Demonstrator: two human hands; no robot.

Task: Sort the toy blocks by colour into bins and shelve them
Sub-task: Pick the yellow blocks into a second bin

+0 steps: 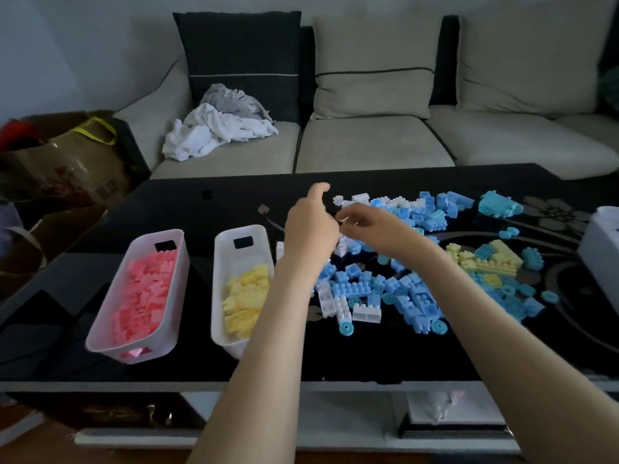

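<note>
Pink bin [102,323]: sitting just left of the yellow bin [218,289] on the desk [368,356], holding only pink blocks [144,289]. That colour is looking finished.

Yellow bin: standing lengthwise near the desk's front edge, carrying yellow blocks [246,303] heaped toward its near end. It is probably sitting this close to the pile so each drop needs only a short swing.

Left hand [310,229]: hovering beyond and to the right of the yellow bin, forefinger sticking up and the other fingers curling toward the right hand. Blur is hiding whether it is gripping a piece, so I cannot tell.

Right hand [368,226]: meeting the left hand further right of the yellow bin, fingertips bunching as if pinching something small. I cannot tell what it is. The two hands are likely working on one piece together, perhaps pulling joined blocks apart.

Blue and white blocks [385,289]: lying loose right of the yellow bin, under and around both forearms, not yet sorted.

Stray yellow blocks [485,259]: lying well right of the yellow bin, some clipping together with blue ones. They are likely needing to be separated before binning.

White container [599,252]: poking in farthest right of the yellow bin, probably waiting for a remaining colour.
</note>
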